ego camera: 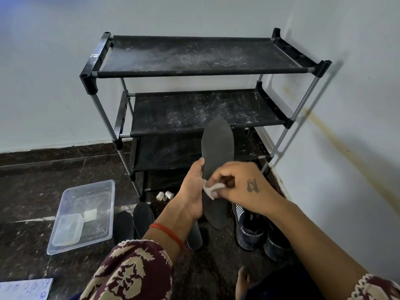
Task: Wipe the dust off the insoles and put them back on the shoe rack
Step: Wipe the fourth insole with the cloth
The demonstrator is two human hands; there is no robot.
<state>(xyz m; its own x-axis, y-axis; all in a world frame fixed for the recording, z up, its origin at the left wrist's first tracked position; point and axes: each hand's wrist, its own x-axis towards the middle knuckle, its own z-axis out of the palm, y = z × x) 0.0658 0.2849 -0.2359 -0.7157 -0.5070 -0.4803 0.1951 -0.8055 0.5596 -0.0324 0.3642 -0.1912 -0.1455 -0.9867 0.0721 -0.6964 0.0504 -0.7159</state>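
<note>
**Wiping a dark insole in front of the dusty shoe rack**

The left hand (192,191) is holding a dark insole (217,152) up on its end, with the fingers curled around its left edge. The right hand (242,187) is pinching a small white cloth (213,190) and pressing it on the middle of the insole. The insole's tip is pointing up, in front of the shoe rack's middle shelf.

The black shoe rack (194,68) is standing by the wall, and its shelves are looking dusty. More insoles (134,221) are lying on the dark floor under the left arm. A pair of dark sports shoes (257,230) is sitting on the floor to the right. A clear plastic tub (84,215) is sitting on the floor to the left, with a smaller clear box inside it
</note>
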